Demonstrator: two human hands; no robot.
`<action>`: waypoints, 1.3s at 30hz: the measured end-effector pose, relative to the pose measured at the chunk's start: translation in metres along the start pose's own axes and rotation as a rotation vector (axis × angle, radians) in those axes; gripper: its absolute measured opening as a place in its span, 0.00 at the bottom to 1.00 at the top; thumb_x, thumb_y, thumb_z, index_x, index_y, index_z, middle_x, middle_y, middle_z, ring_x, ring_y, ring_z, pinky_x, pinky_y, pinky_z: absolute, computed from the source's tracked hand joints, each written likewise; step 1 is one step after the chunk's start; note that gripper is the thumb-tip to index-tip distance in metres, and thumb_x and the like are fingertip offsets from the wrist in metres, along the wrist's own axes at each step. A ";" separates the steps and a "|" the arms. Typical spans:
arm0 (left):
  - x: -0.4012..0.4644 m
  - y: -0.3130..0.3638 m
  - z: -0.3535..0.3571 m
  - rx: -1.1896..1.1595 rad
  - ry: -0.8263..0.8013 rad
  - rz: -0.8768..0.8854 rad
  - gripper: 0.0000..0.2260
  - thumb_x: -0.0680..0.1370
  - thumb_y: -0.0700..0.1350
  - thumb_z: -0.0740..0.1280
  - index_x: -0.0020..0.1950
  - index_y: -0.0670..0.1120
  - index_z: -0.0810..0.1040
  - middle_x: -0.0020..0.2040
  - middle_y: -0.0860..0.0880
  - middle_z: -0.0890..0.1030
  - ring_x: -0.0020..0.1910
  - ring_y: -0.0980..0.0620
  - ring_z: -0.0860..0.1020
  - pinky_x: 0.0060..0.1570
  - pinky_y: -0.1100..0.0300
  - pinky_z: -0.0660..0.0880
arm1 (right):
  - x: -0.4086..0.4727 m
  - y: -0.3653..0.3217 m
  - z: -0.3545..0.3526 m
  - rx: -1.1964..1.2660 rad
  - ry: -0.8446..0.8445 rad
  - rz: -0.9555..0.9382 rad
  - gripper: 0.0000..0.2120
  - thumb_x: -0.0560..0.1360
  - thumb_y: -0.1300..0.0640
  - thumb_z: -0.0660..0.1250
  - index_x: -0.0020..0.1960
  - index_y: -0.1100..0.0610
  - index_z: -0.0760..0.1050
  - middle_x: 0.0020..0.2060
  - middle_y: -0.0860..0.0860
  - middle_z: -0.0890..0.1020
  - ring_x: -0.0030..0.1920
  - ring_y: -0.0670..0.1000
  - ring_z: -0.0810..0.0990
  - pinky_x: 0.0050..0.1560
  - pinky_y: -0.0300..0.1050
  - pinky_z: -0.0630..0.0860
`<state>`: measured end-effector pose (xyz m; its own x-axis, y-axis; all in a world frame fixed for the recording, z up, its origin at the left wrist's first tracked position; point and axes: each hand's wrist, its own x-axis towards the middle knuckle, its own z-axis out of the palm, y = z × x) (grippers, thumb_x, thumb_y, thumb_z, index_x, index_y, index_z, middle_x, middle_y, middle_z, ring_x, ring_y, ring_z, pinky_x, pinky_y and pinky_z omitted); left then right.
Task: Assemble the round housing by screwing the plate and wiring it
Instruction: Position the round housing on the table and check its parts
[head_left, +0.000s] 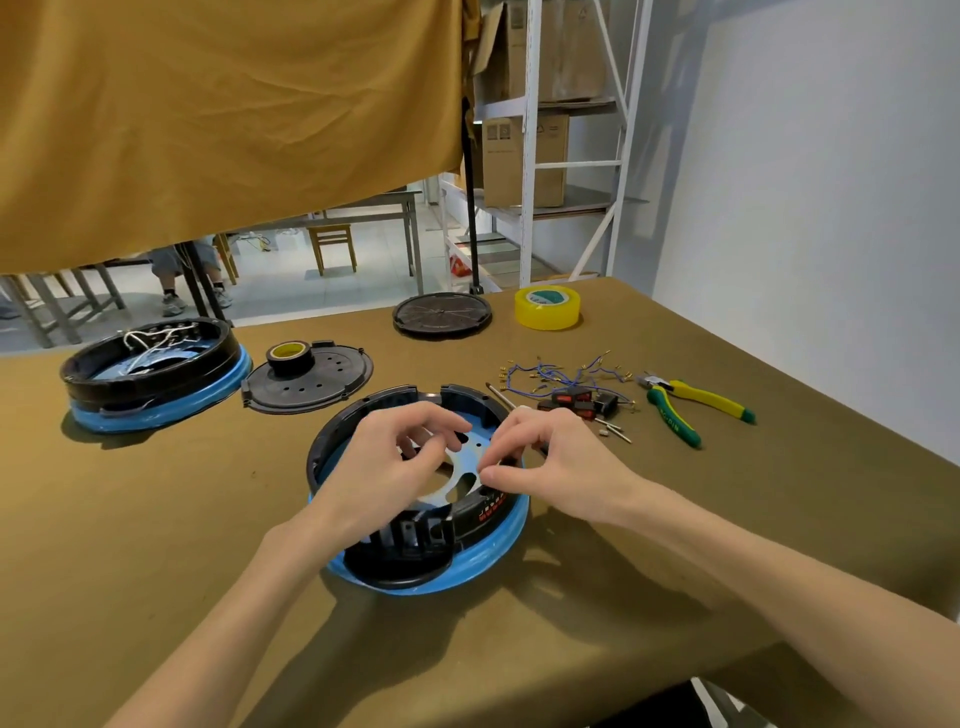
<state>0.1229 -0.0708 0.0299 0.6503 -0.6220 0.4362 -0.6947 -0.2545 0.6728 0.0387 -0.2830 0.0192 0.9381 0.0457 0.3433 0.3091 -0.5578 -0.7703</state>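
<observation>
Both of our hands reach into the round housing (418, 493): our left hand (387, 462) curls its fingers over the metal plate (462, 470) inside, touching its edge, while our right hand (545, 457) pinches thumb and forefinger together at the plate's right side; whether a screw sits in that pinch we cannot tell. Right of the housing lie blue wires (563, 376), small black switches (584, 402) and yellow-green pliers (691, 408). Behind the housing sit a black lid (322, 387) carrying a dark tape roll (289, 357), another round cover (442, 314) and yellow tape (547, 307). Left of the housing stands a second housing (153, 374) on our olive table (675, 519)
</observation>
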 end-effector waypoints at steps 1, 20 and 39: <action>-0.003 0.002 0.001 0.023 0.001 0.031 0.13 0.80 0.37 0.65 0.54 0.53 0.84 0.44 0.57 0.84 0.41 0.51 0.80 0.41 0.59 0.78 | -0.002 0.001 0.000 0.004 -0.003 -0.008 0.04 0.73 0.58 0.78 0.46 0.51 0.88 0.43 0.45 0.85 0.47 0.48 0.82 0.50 0.43 0.78; -0.044 -0.002 0.010 0.221 -0.074 0.201 0.13 0.79 0.52 0.69 0.62 0.57 0.84 0.53 0.64 0.80 0.52 0.59 0.80 0.50 0.61 0.79 | -0.018 -0.006 -0.003 -0.062 0.023 -0.020 0.10 0.72 0.63 0.78 0.51 0.53 0.88 0.49 0.43 0.86 0.55 0.46 0.82 0.57 0.41 0.79; -0.050 0.002 0.023 0.632 -0.143 0.172 0.30 0.71 0.63 0.76 0.66 0.61 0.64 0.55 0.58 0.84 0.49 0.56 0.82 0.39 0.70 0.64 | -0.002 -0.027 -0.007 0.763 0.139 1.120 0.34 0.76 0.64 0.70 0.77 0.69 0.60 0.58 0.66 0.78 0.59 0.60 0.80 0.61 0.54 0.79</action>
<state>0.0815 -0.0572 -0.0046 0.4970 -0.7736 0.3932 -0.8598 -0.5003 0.1026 0.0278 -0.2742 0.0429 0.7318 -0.2330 -0.6405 -0.5496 0.3540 -0.7567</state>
